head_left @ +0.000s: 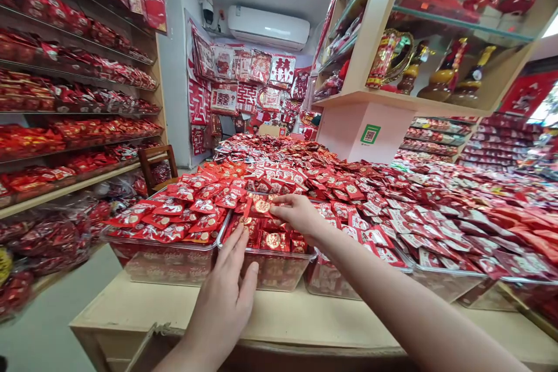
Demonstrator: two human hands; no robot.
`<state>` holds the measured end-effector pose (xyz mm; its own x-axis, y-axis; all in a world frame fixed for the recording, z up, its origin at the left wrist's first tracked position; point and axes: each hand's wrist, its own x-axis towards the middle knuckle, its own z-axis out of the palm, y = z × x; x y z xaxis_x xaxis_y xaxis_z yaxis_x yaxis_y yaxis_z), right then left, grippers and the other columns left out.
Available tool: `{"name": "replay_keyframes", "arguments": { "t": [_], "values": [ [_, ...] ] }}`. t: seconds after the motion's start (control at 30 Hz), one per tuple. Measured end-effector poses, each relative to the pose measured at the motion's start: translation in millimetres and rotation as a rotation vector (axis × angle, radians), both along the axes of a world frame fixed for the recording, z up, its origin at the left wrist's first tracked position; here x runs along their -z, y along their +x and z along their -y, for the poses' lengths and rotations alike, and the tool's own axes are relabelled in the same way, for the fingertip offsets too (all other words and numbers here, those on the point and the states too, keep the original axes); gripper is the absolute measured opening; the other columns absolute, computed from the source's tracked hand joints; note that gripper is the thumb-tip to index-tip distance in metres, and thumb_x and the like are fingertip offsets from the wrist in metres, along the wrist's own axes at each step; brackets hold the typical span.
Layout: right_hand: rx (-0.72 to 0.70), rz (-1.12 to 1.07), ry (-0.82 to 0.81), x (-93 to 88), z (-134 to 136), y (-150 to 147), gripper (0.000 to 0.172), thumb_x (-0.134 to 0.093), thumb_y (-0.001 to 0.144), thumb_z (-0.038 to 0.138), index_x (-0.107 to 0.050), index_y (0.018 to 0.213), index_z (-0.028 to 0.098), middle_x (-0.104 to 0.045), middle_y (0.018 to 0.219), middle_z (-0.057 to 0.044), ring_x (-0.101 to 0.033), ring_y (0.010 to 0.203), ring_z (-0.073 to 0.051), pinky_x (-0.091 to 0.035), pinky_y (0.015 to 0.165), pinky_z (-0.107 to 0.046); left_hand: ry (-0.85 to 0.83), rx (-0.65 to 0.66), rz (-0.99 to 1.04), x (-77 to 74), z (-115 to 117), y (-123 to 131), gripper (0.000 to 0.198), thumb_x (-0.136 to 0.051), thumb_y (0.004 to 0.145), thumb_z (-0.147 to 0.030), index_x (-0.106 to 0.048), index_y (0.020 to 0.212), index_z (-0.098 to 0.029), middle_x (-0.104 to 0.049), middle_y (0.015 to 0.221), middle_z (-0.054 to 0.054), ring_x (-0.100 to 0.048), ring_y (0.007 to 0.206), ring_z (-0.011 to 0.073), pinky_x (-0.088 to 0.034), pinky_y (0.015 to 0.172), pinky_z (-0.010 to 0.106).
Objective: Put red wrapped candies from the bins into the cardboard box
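Observation:
My right hand [296, 214] pinches a small red packet [260, 206] with a gold round print, between thumb and fingertips. The packet is over a clear plastic bin [272, 272] filled with similar red and gold packets [275, 241]. At the near left corner of this bin, my left hand [231, 285] has its fingers stretched out and its thumb apart. Its fingertips touch or hover just over the packets there; I cannot tell which. Beside it on the left stands another clear bin [170, 264], heaped with red packets [174, 222].
More bins of red and white packets [418, 221] spread to the right and back on the pale wooden table [349, 319]. Packed shelves [65, 104] line the left wall, near a wooden chair [157, 165]. A display cabinet [418, 99] overhangs the right. An open cardboard box [161, 337] sits below the table edge.

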<state>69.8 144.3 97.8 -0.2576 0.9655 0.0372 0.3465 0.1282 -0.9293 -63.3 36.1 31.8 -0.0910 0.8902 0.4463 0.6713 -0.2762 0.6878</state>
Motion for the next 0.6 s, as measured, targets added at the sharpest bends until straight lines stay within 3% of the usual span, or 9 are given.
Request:
{"name": "replay_keyframes", "arguments": {
  "t": [0.07,0.2,0.3,0.43,0.6],
  "values": [
    [0.003,0.091,0.019,3.9,-13.4,-17.4,0.023,-0.059,0.07,0.022,-0.057,0.091,0.011,-0.053,0.056,0.001,-0.049,0.047,-0.009,-0.036,0.044,-0.021,-0.036,0.002,-0.169,-0.4,-5.5,-3.9,0.047,-0.032,0.087,-0.031,-0.033,0.132,-0.016,-0.03,0.142,0.01,-0.028,0.129,0.0234,-0.028,0.104,0.043],
    [0.0,0.265,0.095,16.0,-25.8,-36.4,0.017,-0.059,0.068,0.022,-0.062,0.08,0.011,-0.052,0.05,0.0,-0.048,0.047,-0.011,-0.036,0.046,-0.023,-0.1,-0.025,-0.329,-0.1,-9.8,-4.8,0.05,-0.023,0.089,-0.033,-0.03,0.133,-0.01,-0.03,0.142,0.012,-0.033,0.126,0.0238,-0.036,0.099,0.042],
    [0.019,0.399,0.172,18.4,-28.0,-40.5,0.021,-0.06,0.065,0.022,-0.063,0.083,0.012,-0.059,0.058,-0.002,-0.052,0.054,-0.013,-0.038,0.051,-0.023,-0.107,-0.044,-0.372,2.5,-10.6,-4.2,0.05,-0.023,0.089,-0.033,-0.032,0.132,-0.01,-0.031,0.142,0.012,-0.038,0.124,0.0253,-0.039,0.096,0.042],
    [0.034,0.563,0.28,14.9,-26.6,-43.2,0.013,-0.057,0.064,0.02,-0.064,0.072,0.013,-0.064,0.07,-0.008,-0.058,0.066,-0.018,-0.041,0.06,-0.027,-0.1,-0.076,-0.41,7.7,-12.5,-5.3,0.05,-0.026,0.087,-0.033,-0.033,0.132,-0.012,-0.031,0.142,0.009,-0.041,0.121,0.0254,-0.042,0.094,0.042],
    [0.02,0.675,0.385,12.8,-25.8,-44.7,0.019,-0.053,0.067,0.022,-0.065,0.079,0.014,-0.066,0.082,-0.012,-0.06,0.077,-0.021,-0.043,0.068,-0.029,-0.073,-0.076,-0.438,8.5,-14.5,-5.6,0.05,-0.028,0.087,-0.035,-0.032,0.132,-0.014,-0.032,0.142,0.009,-0.043,0.12,0.0263,-0.044,0.092,0.042]
  ]
}}
